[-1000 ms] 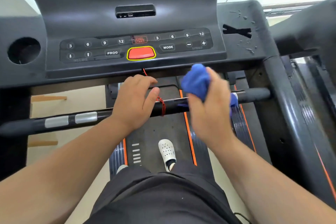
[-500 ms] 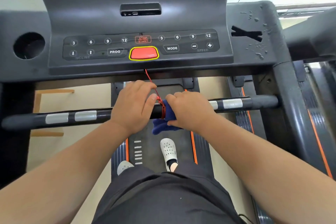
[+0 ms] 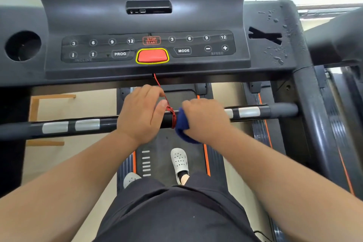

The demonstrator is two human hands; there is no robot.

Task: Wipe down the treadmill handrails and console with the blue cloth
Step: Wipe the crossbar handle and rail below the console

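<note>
A black front handrail (image 3: 275, 111) with silver sensor patches runs across the view below the dark console (image 3: 147, 25). My right hand (image 3: 206, 120) grips the blue cloth (image 3: 182, 127), wrapped around the bar just right of centre. Part of the cloth hangs below the bar. My left hand (image 3: 141, 114) grips the bar right beside it, to the left. A red safety cord (image 3: 170, 112) is wound around the bar between my hands and runs up to the console.
Water drops sit on the console's right wing (image 3: 277, 31), which has a cross-shaped slot. A round cup hole (image 3: 22, 45) is at the left. The right side rail (image 3: 314, 114) slopes down. My feet in white shoes (image 3: 179, 161) stand on the belt.
My right hand brought the cloth down from above the bar and wrapped it around the bar near the red cord. In the last half second it shifted slightly right. My left hand stayed put.
</note>
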